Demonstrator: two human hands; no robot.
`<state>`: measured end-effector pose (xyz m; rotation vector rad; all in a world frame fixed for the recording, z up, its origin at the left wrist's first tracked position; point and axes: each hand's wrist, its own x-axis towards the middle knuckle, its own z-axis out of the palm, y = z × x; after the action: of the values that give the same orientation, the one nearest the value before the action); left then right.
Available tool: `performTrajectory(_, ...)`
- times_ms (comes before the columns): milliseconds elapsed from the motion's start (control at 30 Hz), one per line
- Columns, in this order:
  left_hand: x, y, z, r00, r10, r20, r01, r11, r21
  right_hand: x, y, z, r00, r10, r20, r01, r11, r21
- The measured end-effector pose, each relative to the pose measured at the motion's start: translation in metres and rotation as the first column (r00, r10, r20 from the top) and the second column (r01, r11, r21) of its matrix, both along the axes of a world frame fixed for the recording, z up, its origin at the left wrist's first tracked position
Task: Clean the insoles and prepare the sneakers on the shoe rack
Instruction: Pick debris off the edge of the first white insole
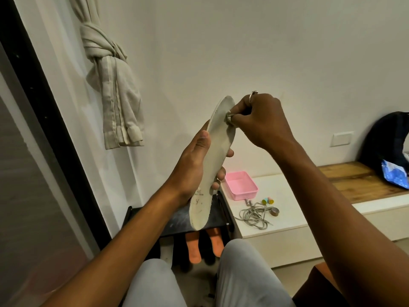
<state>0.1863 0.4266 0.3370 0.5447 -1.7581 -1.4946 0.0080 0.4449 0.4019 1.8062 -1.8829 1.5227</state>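
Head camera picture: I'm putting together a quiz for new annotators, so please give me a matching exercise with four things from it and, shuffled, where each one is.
Things:
1. insole
2. small cloth
3. pink box
4. dark bag

Places:
A. on the wooden bench
B. pinched in the right hand
C. on the white counter
D. gripped in the left hand

Pairs: 1-D, 2-B, 3-C, 4-A
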Motion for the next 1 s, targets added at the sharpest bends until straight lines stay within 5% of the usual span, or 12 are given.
performTrajectory(133,-0.001,0.003,0.0,0.998,-0.024,0.051,0.025,1.0,-0.019,-0.002,-0.01,-0.006,0.995,-0.095,0.039,0.101,0.971,-0.218)
performTrajectory(400,-0.001,0.005,0.002,0.999,-0.015,0.033,0.017,0.999,-0.041,0.001,-0.012,-0.008,0.99,-0.034,0.136,0.078,0.941,-0.329)
performTrajectory(667,0.001,0.002,0.003,1.0,0.015,-0.018,-0.013,0.997,0.082,0.033,0.0,-0.015,0.96,0.259,0.105,-0.242,0.959,-0.15)
performTrajectory(1000,0.011,-0.02,0.008,0.971,0.234,-0.058,-0.202,0.92,0.336,0.056,-0.002,-0.032,0.871,0.488,0.05,-0.485,0.842,0.235)
